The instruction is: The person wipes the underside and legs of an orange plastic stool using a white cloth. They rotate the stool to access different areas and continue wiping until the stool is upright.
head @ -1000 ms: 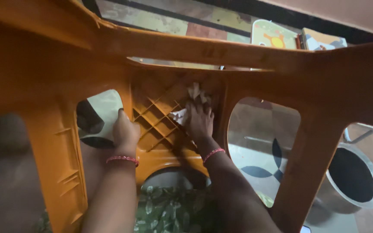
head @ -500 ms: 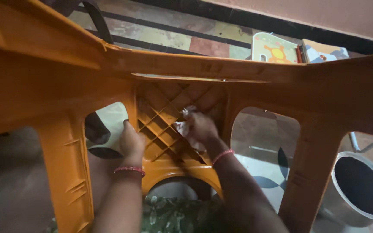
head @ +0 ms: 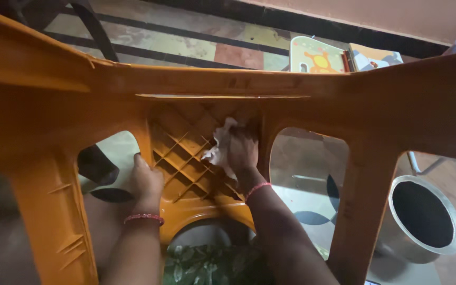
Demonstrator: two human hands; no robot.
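Observation:
An orange plastic chair (head: 249, 82) lies tipped over in front of me, its ribbed lattice panel (head: 183, 153) facing up. My right hand (head: 243, 153) presses a crumpled white cloth (head: 218, 145) against the upper right of that lattice. My left hand (head: 146, 180) grips the left edge of the lattice panel, fingers curled into the opening beside it. Both wrists wear pink bangles.
A steel pot (head: 420, 219) stands on the patterned floor at the right, seen through the chair's opening. Two colourful children's boards (head: 320, 57) lean by the far wall. Green leafy fabric (head: 212, 264) covers my lap below. A chair leg (head: 54, 221) stands at the left.
My right hand has slid the cloth up and to the right over the lattice. My left hand keeps its grip on the panel edge. The view has shifted slightly.

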